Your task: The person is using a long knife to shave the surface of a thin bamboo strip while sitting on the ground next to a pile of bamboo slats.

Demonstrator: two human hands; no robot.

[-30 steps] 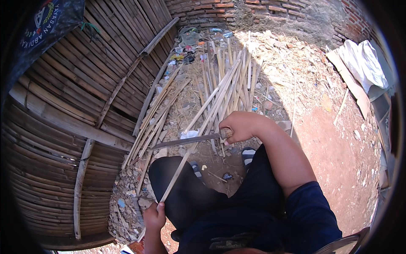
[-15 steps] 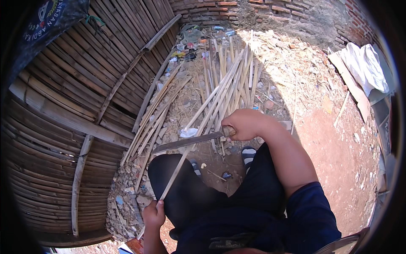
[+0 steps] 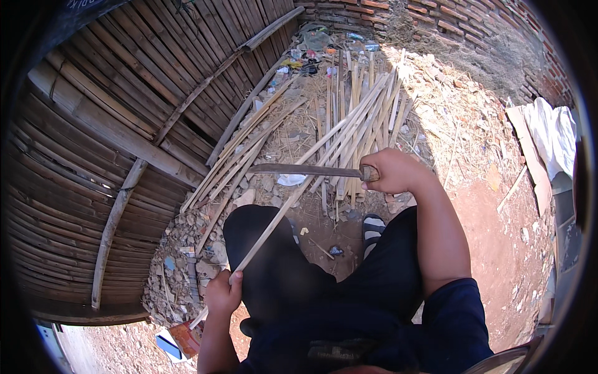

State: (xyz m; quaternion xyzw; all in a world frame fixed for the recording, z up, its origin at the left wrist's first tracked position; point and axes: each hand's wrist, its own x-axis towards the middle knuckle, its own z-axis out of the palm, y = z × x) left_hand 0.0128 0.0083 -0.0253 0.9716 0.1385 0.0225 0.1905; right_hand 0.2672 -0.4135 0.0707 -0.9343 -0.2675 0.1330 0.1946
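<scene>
My right hand (image 3: 392, 171) is closed round the wooden handle of a machete (image 3: 305, 169). The long dark blade points left and lies across my view above a bamboo strip (image 3: 265, 237); whether blade and strip touch I cannot tell. My left hand (image 3: 224, 292) grips that pale strip near its lower end, beside my left knee. A short tail of it sticks out below the hand. From there the strip slants up and right past my knee, passing under the blade toward a heap of similar bamboo strips (image 3: 361, 124) on the ground ahead.
A bamboo slat wall (image 3: 81, 206) stands close on the left, with more strips (image 3: 249, 140) along its foot. Brick walls (image 3: 448, 25) close off the far side. White sacking (image 3: 551, 134) hangs at the right. Rubble and litter cover the ground; my sandalled foot (image 3: 372, 230) is below.
My right hand has raised the machete up and right, and its blade has swung from a slant to nearly level. My left hand keeps hold of the strip. The whole view has tilted slightly.
</scene>
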